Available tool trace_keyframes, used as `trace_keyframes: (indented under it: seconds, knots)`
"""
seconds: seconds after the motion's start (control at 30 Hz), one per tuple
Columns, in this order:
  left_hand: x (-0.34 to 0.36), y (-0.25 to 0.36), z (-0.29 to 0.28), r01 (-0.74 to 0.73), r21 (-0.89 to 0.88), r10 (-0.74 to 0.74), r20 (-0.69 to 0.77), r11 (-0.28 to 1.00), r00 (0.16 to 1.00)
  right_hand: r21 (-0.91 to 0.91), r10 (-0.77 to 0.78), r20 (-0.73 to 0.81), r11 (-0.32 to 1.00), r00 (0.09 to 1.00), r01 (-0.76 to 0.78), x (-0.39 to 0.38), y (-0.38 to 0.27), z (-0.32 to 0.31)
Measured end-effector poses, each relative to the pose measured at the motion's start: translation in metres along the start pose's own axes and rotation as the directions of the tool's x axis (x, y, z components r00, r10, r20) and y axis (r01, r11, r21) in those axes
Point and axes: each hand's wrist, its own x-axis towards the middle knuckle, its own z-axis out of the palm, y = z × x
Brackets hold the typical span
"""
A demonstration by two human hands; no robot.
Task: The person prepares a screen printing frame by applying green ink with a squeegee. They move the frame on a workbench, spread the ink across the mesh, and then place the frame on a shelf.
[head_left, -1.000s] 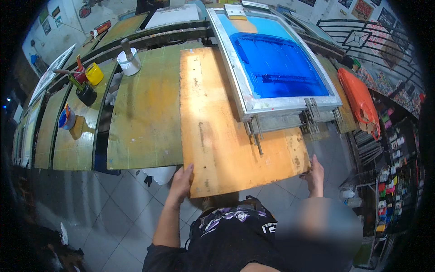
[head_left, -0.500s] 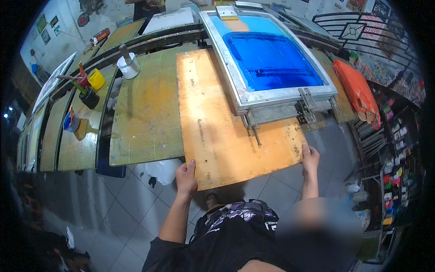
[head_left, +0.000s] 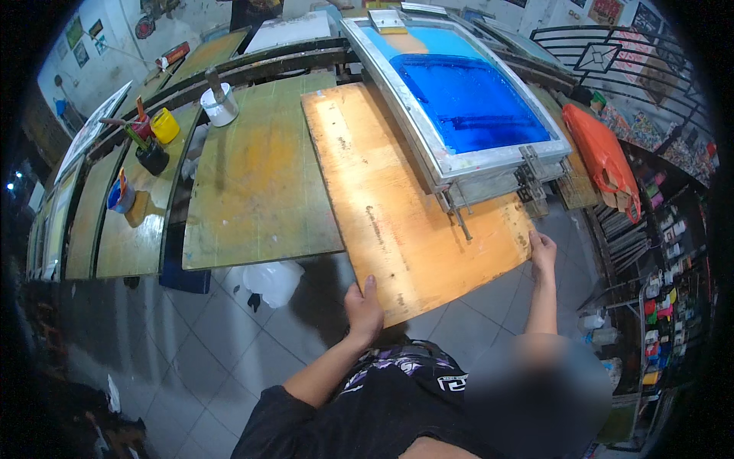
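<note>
I have a flat orange-tan wooden board (head_left: 382, 241) between my hands, lying at an angle partly under a metal-framed printing screen. My left hand (head_left: 363, 310) grips its near left corner, thumb on top. My right hand (head_left: 543, 252) is closed on its right edge near the front corner. The screen (head_left: 466, 99) is spread with bright blue ink over a paler blue field and has a small block at its far end. Metal clamps and bolts (head_left: 531, 176) jut from the screen's near end above the board. A blurred patch covers part of my right arm.
Greenish platens (head_left: 260, 176) line the bench to the left, carrying paint pots in white (head_left: 219, 111), yellow (head_left: 164, 126), black and blue. An orange bag (head_left: 592, 153) sits at the right, beside crowded shelves (head_left: 657, 306) of bottles. A white bag (head_left: 271, 283) lies on the tiled floor.
The board's near end has swung to the right, both hands moving with it and keeping their grip. The board now sits more askew under the screen.
</note>
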Motion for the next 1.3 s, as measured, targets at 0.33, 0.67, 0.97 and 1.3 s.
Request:
trace_keyframes:
  seconds: [0.33,0.67,0.97,1.3]
  knots:
    - [-0.005,-0.024,-0.006,-0.075,0.319,-0.058,0.386,0.945,0.921,0.019,0.009,-0.004,1.0,1.0,-0.009,0.04,0.008,-0.003]
    - [0.054,0.036,-0.057,-0.035,0.669,-0.6,0.687,0.742,0.411,-0.027,0.065,0.146,0.998,0.987,-0.062,0.04,-0.008,-0.006]
    - [0.189,0.152,-0.125,-0.386,0.408,0.076,0.599,0.827,0.797,-0.612,-0.48,-0.367,0.769,0.797,0.181,0.034,-0.102,-0.016]
    - [0.431,0.162,-0.052,-0.777,0.624,0.555,0.618,0.085,0.557,-0.495,-0.67,0.135,0.593,0.73,0.635,0.114,-0.346,0.268]
